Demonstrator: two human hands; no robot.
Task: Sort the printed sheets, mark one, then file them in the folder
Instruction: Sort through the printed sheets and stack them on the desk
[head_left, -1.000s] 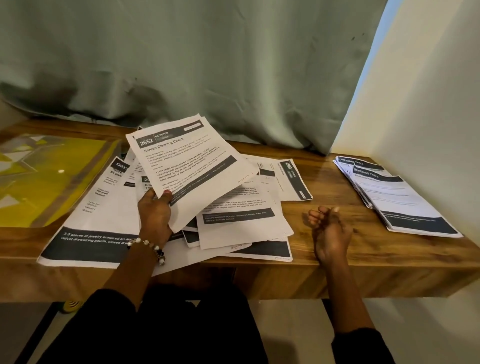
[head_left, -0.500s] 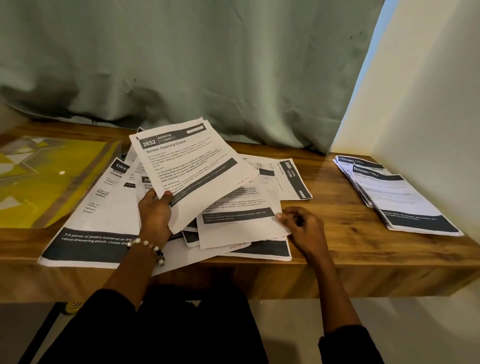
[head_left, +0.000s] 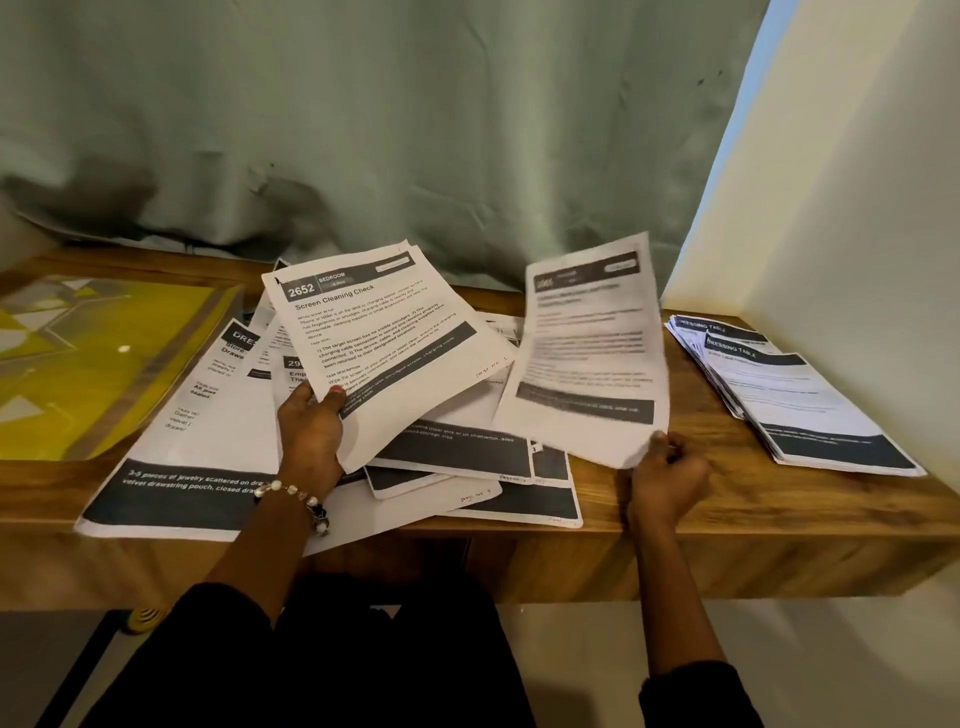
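Wooden surface (head_left: 779, 499) covered in printed sheets, grey-green curtain (head_left: 415, 130) hanging behind it. Left hand (head_left: 311, 436) gripping a small bunch of sheets by the lower left corner, thumb on top, lifted off the pile and tilted up; top one reads "2652 BEDROOM, Screen Cleaning Check" (head_left: 379, 332). Beaded bracelet (head_left: 298, 499) on that wrist. Right hand (head_left: 667, 480) pinching the bottom right corner of a single sheet (head_left: 589, 353), held up nearly upright and motion-blurred, so text unreadable. Loose pile of sheets (head_left: 457, 457) spread flat underneath and between both hands, with a big one at the front left edge (head_left: 182, 483) showing a dark footer about jewelry and a velvet drawstring pouch. Handwritten red page notes on a few corners, too small to read properly. Neater stack (head_left: 810, 405) off to the right by the white wall (head_left: 857, 208), top headers reading "DRESSING TABLE". Yellow folder (head_left: 78, 364) with a clear cover lying flat at far left, touching the edge of the spread. Black sleeves on both arms.
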